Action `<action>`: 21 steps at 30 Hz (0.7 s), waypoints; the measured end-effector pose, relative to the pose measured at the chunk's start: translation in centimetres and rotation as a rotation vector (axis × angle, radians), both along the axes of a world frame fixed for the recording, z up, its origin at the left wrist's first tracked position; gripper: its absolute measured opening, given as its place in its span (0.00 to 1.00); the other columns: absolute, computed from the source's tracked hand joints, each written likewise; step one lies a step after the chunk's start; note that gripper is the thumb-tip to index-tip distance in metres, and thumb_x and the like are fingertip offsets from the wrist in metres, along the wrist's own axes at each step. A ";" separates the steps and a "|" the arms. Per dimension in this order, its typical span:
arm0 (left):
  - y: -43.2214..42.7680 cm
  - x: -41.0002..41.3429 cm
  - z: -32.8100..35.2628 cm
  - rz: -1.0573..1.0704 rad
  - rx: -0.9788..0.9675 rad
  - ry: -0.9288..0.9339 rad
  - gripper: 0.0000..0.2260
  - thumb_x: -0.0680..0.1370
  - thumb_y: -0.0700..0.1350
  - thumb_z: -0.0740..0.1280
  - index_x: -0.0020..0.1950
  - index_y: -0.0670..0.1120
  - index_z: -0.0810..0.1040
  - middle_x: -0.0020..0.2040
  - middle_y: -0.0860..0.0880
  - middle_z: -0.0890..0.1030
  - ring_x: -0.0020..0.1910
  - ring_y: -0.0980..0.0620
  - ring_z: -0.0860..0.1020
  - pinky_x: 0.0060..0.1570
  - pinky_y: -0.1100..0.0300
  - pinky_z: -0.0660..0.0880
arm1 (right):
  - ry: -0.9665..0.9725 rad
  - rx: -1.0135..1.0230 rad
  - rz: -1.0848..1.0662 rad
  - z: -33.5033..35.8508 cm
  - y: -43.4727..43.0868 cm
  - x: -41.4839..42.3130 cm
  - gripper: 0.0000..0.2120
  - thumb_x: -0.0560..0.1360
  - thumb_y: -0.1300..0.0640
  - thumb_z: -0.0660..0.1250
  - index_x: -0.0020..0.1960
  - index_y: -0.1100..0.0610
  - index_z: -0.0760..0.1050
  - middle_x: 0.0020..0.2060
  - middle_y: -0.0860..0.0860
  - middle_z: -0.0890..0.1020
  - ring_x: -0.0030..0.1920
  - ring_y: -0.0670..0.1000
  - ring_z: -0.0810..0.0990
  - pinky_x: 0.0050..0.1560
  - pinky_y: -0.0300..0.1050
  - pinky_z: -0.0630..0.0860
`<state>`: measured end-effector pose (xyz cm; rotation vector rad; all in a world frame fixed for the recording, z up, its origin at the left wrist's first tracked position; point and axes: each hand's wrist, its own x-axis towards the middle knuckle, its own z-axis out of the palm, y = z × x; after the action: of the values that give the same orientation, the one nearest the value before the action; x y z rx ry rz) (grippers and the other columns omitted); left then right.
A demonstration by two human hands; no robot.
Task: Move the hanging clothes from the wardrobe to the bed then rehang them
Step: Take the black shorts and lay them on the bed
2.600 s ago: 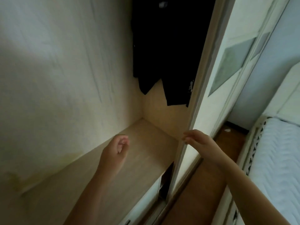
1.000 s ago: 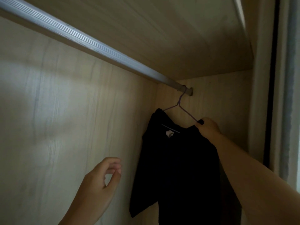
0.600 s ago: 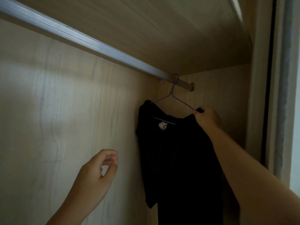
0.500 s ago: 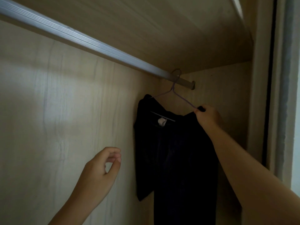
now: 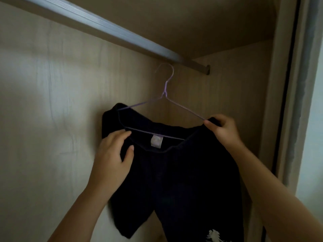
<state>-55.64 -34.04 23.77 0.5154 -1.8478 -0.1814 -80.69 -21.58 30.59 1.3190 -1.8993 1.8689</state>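
Black shorts [image 5: 183, 175] with a white label and a white print near the hem hang on a thin purple wire hanger [image 5: 164, 95]. The hanger's hook sits just below the silver wardrobe rail [image 5: 104, 30], apart from it as far as I can tell. My right hand [image 5: 222, 130] pinches the right end of the hanger and the waistband there. My left hand [image 5: 113, 154] grips the left side of the waistband, thumb on the front of the fabric.
The pale wooden back wall [image 5: 52, 119] of the wardrobe is on the left, its top panel above the rail. A sliding door frame [image 5: 293, 102] runs down the right side, close to my right arm.
My left hand rose from empty air and took hold of the shorts' left side. The hanger came off the rail end and moved toward me, turned to face me.
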 end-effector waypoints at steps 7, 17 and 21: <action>-4.4 2.9 -3.1 0.364 0.007 -0.277 0.29 0.73 0.58 0.51 0.66 0.41 0.68 0.64 0.36 0.73 0.61 0.34 0.72 0.58 0.38 0.68 | 0.047 0.116 0.149 -6.6 3.5 2.2 0.10 0.72 0.69 0.66 0.35 0.57 0.75 0.23 0.43 0.79 0.26 0.37 0.74 0.30 0.27 0.69; -4.8 5.3 -11.1 0.072 0.359 -0.305 0.13 0.76 0.48 0.64 0.44 0.37 0.74 0.28 0.52 0.67 0.33 0.45 0.70 0.30 0.65 0.62 | -0.179 0.260 0.194 -17.3 7.9 5.9 0.18 0.72 0.70 0.66 0.30 0.51 0.78 0.24 0.45 0.79 0.27 0.39 0.76 0.30 0.29 0.71; -4.8 5.7 -14.9 -0.054 0.419 -0.482 0.15 0.70 0.50 0.70 0.30 0.50 0.67 0.25 0.47 0.69 0.29 0.45 0.71 0.31 0.52 0.66 | -0.233 0.371 0.145 -21.8 10.4 8.4 0.09 0.72 0.68 0.66 0.36 0.58 0.77 0.29 0.49 0.78 0.30 0.41 0.76 0.33 0.30 0.71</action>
<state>-49.93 -38.79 8.84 0.8552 -2.3070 -0.5245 -72.26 -11.18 8.78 1.4263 -2.4251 1.8697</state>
